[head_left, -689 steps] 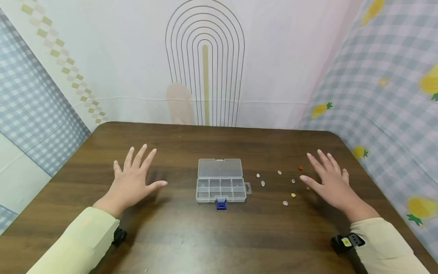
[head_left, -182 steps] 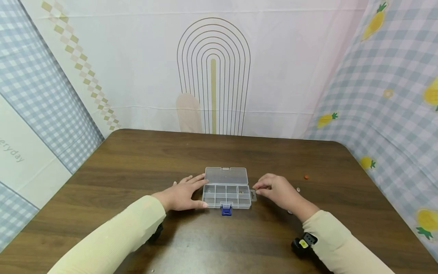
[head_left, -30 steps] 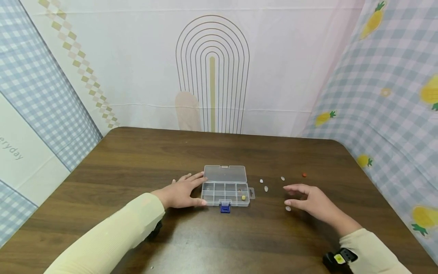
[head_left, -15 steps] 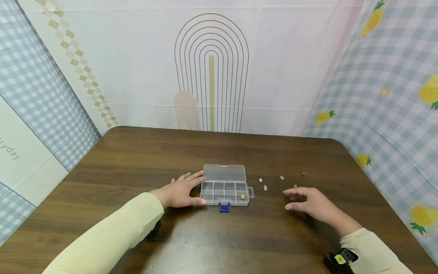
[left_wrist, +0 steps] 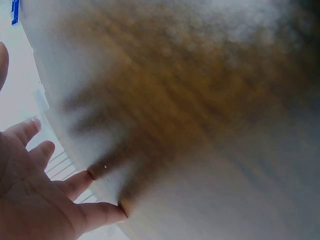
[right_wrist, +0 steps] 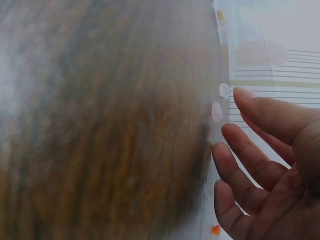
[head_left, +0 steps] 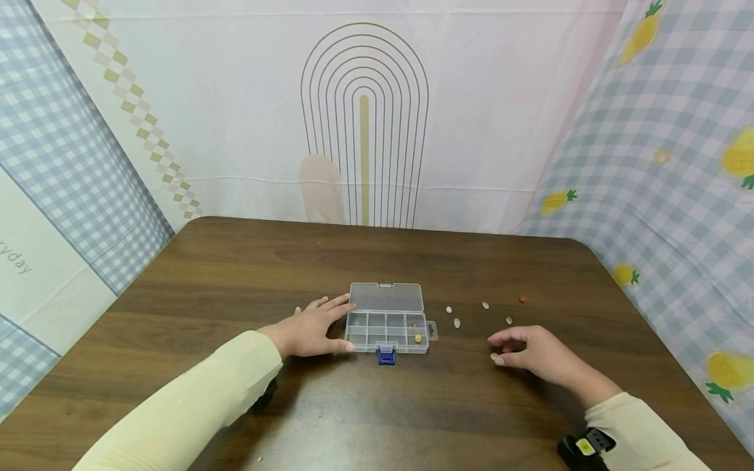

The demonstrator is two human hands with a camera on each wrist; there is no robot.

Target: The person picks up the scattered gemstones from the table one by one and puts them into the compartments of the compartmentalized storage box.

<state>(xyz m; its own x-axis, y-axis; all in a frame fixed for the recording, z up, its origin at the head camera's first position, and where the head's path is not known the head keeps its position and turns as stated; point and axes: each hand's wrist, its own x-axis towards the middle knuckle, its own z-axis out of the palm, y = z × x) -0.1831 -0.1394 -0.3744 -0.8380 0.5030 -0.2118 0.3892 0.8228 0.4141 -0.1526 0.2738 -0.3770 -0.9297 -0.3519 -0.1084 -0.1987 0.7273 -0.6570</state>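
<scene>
A clear plastic compartment box (head_left: 377, 330) with a blue latch lies on the table, its lid folded back. A yellow pebble (head_left: 418, 338) sits in its front right compartment; a small brownish one (head_left: 412, 326) is in the compartment behind. My left hand (head_left: 315, 330) rests at the box's left side, fingers spread. My right hand (head_left: 538, 353) is low over the table to the right, thumb and fingers apart. A pale pebble (head_left: 494, 357) is at its thumb tip, partly covered. In the right wrist view a pinkish pebble (right_wrist: 216, 111) shows between thumb and fingers, not visibly pinched.
Right of the box lie two white pebbles, the rear one (head_left: 449, 309) and the front one (head_left: 456, 323). Farther right are a pale pebble (head_left: 485, 305), a greyish one (head_left: 509, 320) and an orange one (head_left: 522, 299). A hanging tab (head_left: 432, 330) juts from the box's right side.
Over the last second my right hand has sunk slightly toward the pale pebble. Since 6.1 s ago it has moved right from the box, and the yellow pebble now shows inside. The left hand stays.
</scene>
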